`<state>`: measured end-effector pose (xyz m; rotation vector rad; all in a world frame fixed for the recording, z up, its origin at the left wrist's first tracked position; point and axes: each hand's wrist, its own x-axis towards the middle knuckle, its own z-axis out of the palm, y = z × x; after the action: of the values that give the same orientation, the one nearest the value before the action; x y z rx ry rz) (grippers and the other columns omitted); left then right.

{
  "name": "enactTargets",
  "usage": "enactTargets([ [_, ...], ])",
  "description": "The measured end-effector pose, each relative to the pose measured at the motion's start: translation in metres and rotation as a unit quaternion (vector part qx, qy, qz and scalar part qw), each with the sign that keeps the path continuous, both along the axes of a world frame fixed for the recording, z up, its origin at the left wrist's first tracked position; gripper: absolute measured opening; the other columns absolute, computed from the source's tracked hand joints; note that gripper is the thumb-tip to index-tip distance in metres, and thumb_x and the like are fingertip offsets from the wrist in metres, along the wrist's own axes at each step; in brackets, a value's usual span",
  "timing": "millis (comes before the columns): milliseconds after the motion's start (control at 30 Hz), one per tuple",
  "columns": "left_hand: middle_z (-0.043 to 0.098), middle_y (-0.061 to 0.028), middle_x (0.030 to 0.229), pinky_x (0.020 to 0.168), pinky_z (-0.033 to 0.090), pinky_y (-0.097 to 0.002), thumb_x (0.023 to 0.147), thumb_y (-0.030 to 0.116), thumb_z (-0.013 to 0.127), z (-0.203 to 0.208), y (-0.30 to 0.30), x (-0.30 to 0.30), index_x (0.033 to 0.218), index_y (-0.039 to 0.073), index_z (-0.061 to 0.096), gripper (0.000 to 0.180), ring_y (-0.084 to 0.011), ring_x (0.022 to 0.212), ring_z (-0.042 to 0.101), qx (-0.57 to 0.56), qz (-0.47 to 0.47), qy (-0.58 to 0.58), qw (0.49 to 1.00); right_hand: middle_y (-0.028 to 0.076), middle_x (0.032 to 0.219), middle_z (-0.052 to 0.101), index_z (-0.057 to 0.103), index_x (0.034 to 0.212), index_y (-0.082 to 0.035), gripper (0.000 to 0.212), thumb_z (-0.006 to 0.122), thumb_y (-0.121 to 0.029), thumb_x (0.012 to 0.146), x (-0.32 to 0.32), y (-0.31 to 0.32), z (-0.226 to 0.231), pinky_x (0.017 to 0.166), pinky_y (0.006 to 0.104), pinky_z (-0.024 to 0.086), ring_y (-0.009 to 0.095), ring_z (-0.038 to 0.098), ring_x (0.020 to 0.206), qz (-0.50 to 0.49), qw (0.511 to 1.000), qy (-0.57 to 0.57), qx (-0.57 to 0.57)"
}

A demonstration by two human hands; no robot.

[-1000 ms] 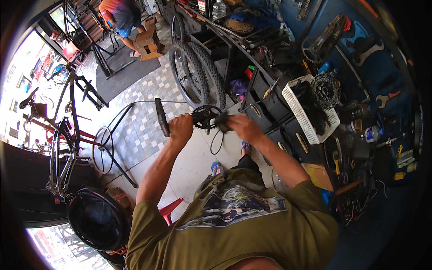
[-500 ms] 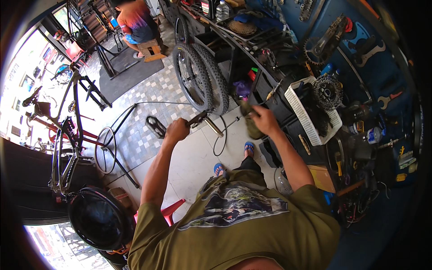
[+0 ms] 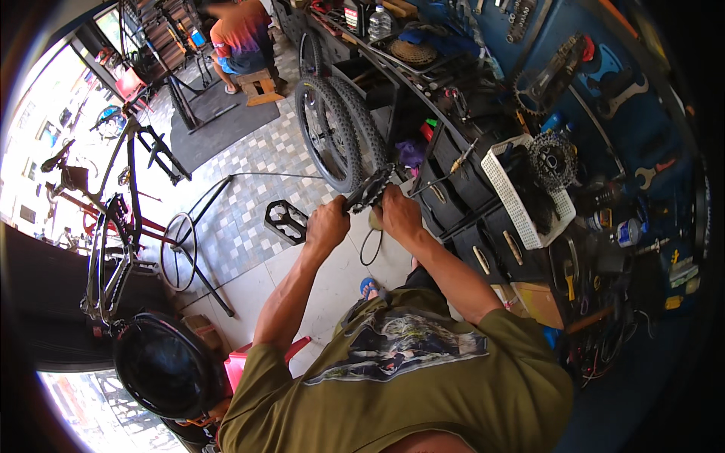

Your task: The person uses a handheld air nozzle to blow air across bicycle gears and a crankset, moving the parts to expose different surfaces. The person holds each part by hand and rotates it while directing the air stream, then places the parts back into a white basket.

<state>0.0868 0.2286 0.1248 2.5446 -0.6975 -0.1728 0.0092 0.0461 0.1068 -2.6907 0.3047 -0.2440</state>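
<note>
In front of me my left hand (image 3: 328, 225) is closed around a dark bicycle crank arm (image 3: 355, 202). A black platform pedal (image 3: 286, 221) sticks out at the left of that hand and appears joined to the crank. Teeth and dark metal show at the crank's far end. My right hand (image 3: 399, 216) is closed against this end, its fingers bent around it. A small olive patch below the right fingers looks like a rag (image 3: 375, 220); most of it is hidden by the hand.
Two bicycle wheels (image 3: 326, 134) lean ahead by the workbench. On the right, a white basket (image 3: 495, 185) holds parts, with a cassette (image 3: 552, 158) at its edge. A bike frame (image 3: 130, 181) stands left, near a stand (image 3: 198, 260). A person (image 3: 240, 41) sits on a wooden stool (image 3: 259, 85).
My right hand has come left with the rag onto the crank's end. My left hand, with the crank and pedal, has moved right, and the crank's silvery spindle is now hidden.
</note>
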Motion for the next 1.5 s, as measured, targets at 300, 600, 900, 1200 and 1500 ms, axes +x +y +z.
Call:
enactTargets([
  [300,0.073,-0.0208,0.083,0.071,0.056,-0.0536,0.085,0.016,0.069,0.029,0.011,0.012,0.106,0.015,0.072,0.021,-0.0437,0.08,0.071,0.01,-0.021,-0.065,0.998,0.005,0.102,0.076,0.073,0.115,0.002,0.031,0.075,-0.018,0.092,0.006,-0.035,0.008,0.089,0.0322,0.054,0.015,0.069,0.096,0.161,0.738,0.067,0.652],
  [600,0.071,-0.0274,0.083,0.073,0.055,-0.0515,0.085,0.019,0.07,-0.061,0.045,0.078,0.099,0.002,0.074,0.022,-0.0428,0.079,0.072,-0.102,0.167,-0.056,0.979,0.022,0.093,0.076,0.074,0.104,0.001,0.047,0.068,-0.044,0.092,-0.075,-0.055,-0.008,0.081,0.0443,0.054,0.027,0.073,0.085,0.117,0.899,0.213,0.363],
  [900,0.057,-0.0044,0.069,0.043,0.046,-0.0316,0.093,0.015,0.066,-0.076,0.062,0.061,0.096,0.003,0.056,0.017,-0.0155,0.051,0.058,-0.33,0.268,0.256,0.868,0.027,0.129,0.066,0.051,0.137,0.002,0.086,0.084,-0.052,0.079,-0.052,-0.175,-0.01,0.102,0.0439,0.052,0.038,0.067,0.118,-0.085,0.963,0.219,0.129],
  [1200,0.055,-0.0028,0.067,0.041,0.045,-0.0305,0.093,0.011,0.066,-0.098,-0.012,-0.039,0.093,0.003,0.057,0.012,-0.0141,0.046,0.053,-0.305,0.13,0.466,0.82,0.032,0.153,0.042,0.036,0.157,-0.002,0.093,0.079,-0.046,0.087,-0.034,-0.244,0.073,0.116,0.0461,0.041,0.045,0.042,0.145,-0.184,0.964,-0.183,0.058],
  [1500,0.056,-0.0042,0.068,0.04,0.046,-0.031,0.094,0.012,0.068,-0.1,-0.061,-0.108,0.098,0.004,0.056,0.015,-0.015,0.045,0.054,-0.229,0.072,0.509,0.827,0.012,0.107,0.074,0.068,0.13,-0.014,0.047,0.077,-0.037,0.091,-0.216,-0.337,0.079,0.08,0.0419,0.058,0.028,0.074,0.094,-0.405,0.898,-0.148,0.089],
])
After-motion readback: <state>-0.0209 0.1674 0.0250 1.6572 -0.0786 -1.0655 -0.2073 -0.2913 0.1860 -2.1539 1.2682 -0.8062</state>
